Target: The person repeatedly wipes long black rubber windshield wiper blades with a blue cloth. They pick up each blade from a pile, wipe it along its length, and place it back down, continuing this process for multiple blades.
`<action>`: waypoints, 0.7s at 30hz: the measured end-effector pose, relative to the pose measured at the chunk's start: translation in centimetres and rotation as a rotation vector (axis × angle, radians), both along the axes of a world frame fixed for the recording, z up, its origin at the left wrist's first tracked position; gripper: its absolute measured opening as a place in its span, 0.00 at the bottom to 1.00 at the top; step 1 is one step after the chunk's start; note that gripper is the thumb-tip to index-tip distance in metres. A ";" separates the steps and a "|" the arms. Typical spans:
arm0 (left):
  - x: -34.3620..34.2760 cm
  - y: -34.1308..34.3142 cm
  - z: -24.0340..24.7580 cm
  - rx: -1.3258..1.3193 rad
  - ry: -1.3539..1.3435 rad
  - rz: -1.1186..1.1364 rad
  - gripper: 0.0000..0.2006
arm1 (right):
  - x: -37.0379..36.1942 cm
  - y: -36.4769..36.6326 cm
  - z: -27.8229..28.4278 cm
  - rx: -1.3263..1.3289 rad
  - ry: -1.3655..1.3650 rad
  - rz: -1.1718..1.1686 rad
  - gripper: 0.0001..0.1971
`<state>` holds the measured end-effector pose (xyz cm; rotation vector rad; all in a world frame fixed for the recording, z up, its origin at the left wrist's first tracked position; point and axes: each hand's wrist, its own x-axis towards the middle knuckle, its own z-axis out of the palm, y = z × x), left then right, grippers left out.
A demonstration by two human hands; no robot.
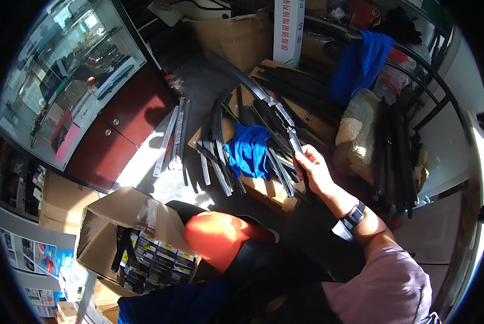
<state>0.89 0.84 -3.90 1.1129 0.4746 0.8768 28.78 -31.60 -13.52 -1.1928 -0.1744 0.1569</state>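
My right hand [313, 168] reaches forward with its fingers wrapped round the near end of a long curved strip [261, 94]. The strip is dark with a shiny, silver-looking face and small fittings along its middle; I cannot make out its exact kind. It slants away to the upper left, above several black strips [217, 146] on flattened cardboard [266, 189]. A crumpled blue cloth [249, 151] lies on those strips, left of my right hand. My left hand is not in view.
An open cardboard box [128, 208] of small packages stands at lower left, beside a rounded orange surface [214, 237]. A glass cabinet [104, 140] with red doors is at left. At right are a fleecy cushion [358, 132], a metal rail [442, 89] and another blue cloth [361, 67].
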 end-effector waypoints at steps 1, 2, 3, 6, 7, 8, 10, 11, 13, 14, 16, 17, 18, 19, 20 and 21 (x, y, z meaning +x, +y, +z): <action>-0.5 -0.1 0.5 0.005 -0.018 0.004 0.24 | -1.3 1.0 0.5 0.042 -0.011 0.034 0.07; -1.0 -0.3 0.9 0.010 -0.043 0.005 0.24 | -2.2 1.6 0.6 0.049 -0.043 0.057 0.06; -1.5 -0.4 1.3 0.015 -0.067 0.014 0.24 | -3.4 2.4 1.0 0.080 -0.024 0.124 0.06; -3.9 -1.0 2.7 0.017 -0.163 0.025 0.23 | -7.5 5.2 2.0 0.147 -0.048 0.272 0.04; -4.1 -1.2 3.1 0.008 -0.211 -0.008 0.23 | -9.0 5.8 3.2 0.166 -0.057 0.317 0.05; -5.1 -1.5 3.7 0.002 -0.273 -0.019 0.23 | -10.5 6.8 3.5 0.139 -0.053 0.373 0.04; -6.7 -2.7 4.9 -0.033 -0.419 -0.112 0.23 | -13.4 8.2 4.0 0.094 -0.102 0.484 0.04; -7.1 -3.2 5.3 -0.072 -0.486 -0.161 0.23 | -14.6 9.2 4.8 0.069 -0.163 0.544 0.05; -6.9 -4.1 6.1 -0.142 -0.530 -0.203 0.24 | -16.1 11.3 5.9 -0.150 -0.699 0.455 0.07; -6.9 -3.7 5.5 -0.165 -0.559 -0.132 0.24 | -17.1 12.6 7.3 -0.175 -0.840 0.460 0.08; -7.5 -2.8 5.2 0.077 -0.426 -0.058 0.20 | -19.0 14.3 9.3 -0.290 -1.076 0.455 0.15; -7.9 -2.3 5.0 0.192 -0.361 -0.005 0.18 | -20.0 14.8 10.1 -0.460 -1.203 0.449 0.23; -7.5 -2.1 5.3 0.196 -0.307 0.087 0.10 | -20.6 15.1 10.5 -0.519 -1.237 0.476 0.25; -7.5 -2.1 6.0 0.204 -0.248 0.179 0.02 | -20.9 15.6 11.0 -0.568 -1.270 0.499 0.27; -8.6 -2.4 6.8 0.204 -0.235 0.167 0.02 | -21.3 16.0 11.4 -0.545 -1.323 0.536 0.27; -9.3 -2.7 7.2 0.198 -0.225 0.141 0.02 | -22.0 16.3 12.3 -0.525 -1.349 0.542 0.28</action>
